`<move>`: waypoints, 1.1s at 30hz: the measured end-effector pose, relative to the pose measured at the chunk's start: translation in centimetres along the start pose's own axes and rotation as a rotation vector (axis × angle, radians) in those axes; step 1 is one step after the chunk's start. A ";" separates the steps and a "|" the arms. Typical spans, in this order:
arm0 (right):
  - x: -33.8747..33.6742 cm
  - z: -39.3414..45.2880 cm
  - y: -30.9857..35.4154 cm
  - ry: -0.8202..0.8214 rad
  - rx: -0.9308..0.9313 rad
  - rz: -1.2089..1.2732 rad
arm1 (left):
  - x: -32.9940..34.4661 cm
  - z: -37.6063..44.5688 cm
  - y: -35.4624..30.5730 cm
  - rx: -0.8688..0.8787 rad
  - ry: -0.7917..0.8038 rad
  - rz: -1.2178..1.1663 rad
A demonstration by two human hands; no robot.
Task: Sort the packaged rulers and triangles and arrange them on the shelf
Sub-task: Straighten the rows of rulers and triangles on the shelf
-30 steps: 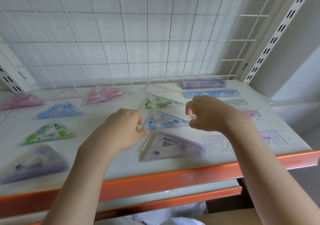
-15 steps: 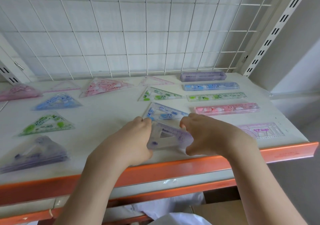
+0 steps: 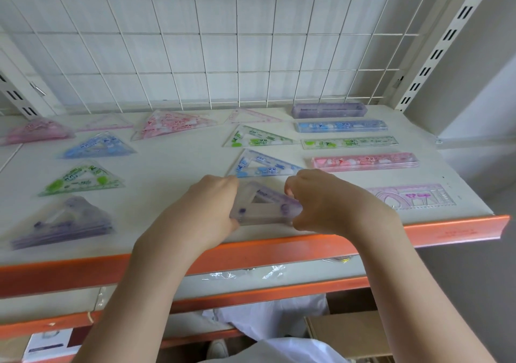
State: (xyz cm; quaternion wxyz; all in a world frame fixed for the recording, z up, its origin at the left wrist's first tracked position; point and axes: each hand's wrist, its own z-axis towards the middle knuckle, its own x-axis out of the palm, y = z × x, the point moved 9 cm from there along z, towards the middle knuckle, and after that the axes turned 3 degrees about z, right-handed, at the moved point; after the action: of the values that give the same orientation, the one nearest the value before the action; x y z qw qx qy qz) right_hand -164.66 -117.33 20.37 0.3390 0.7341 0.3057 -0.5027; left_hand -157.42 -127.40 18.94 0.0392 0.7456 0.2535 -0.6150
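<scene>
Rulers and triangles in clear packets lie flat on a big white shelf (image 3: 173,164) with an orange front edge. Behind it stands a white wire grid (image 3: 223,41), and a white post with slots (image 3: 446,36) goes up on the right by a grey wall. Lower down is another orange-edged shelf (image 3: 279,287) with clear plastic on it, and a brown cardboard box (image 3: 343,332) sits below that. I count ten triangle packs: purple (image 3: 64,223), green (image 3: 81,180), blue (image 3: 97,146) and three pink ones on the left and at the back, then pale pink (image 3: 251,115), green (image 3: 257,138), blue (image 3: 262,164) and purple down the middle. Four long ruler packs lie in a column on the right: purple (image 3: 329,110), blue (image 3: 342,126), green (image 3: 349,142) and pink (image 3: 364,161). One flat stencil ruler (image 3: 410,196) lies near the front right. The left hand (image 3: 206,209) and the right hand (image 3: 326,203) each grip one end of the purple middle triangle (image 3: 265,203) near the front edge, fingers curled round it.
</scene>
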 end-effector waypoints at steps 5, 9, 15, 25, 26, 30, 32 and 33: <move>0.2 -0.1 0.5 -0.017 -0.056 -0.001 | -0.1 -0.6 -1.0 0.009 -0.070 0.019; 0.3 0.0 0.1 -0.017 -0.067 -0.008 | 0.1 -0.9 -0.7 -0.012 -0.083 0.008; 0.5 0.0 1.1 0.019 -0.065 0.001 | 0.2 -1.4 -1.4 0.056 -0.131 -0.126; 0.7 0.1 2.4 0.027 0.034 0.055 | -0.1 -1.6 -2.0 0.162 -0.198 -0.049; 0.6 0.2 2.5 0.031 0.042 0.051 | -0.1 -1.6 -2.1 0.167 -0.202 -0.027; 0.5 0.2 2.5 0.024 0.045 0.036 | -0.3 -1.7 -1.8 0.175 -0.221 -0.026; 0.6 0.2 2.4 0.022 0.048 0.035 | -0.2 -1.8 -1.7 0.172 -0.216 -0.056; 0.7 0.3 2.3 0.021 0.052 0.036 | -0.2 -1.8 -1.5 0.170 -0.210 -0.084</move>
State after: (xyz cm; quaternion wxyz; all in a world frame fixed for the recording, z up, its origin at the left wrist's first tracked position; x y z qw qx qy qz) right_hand -162.79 -118.84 20.08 0.3256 0.7533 0.2830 -0.4964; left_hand -156.46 -125.49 19.89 -0.0236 0.6664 0.2260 -0.7101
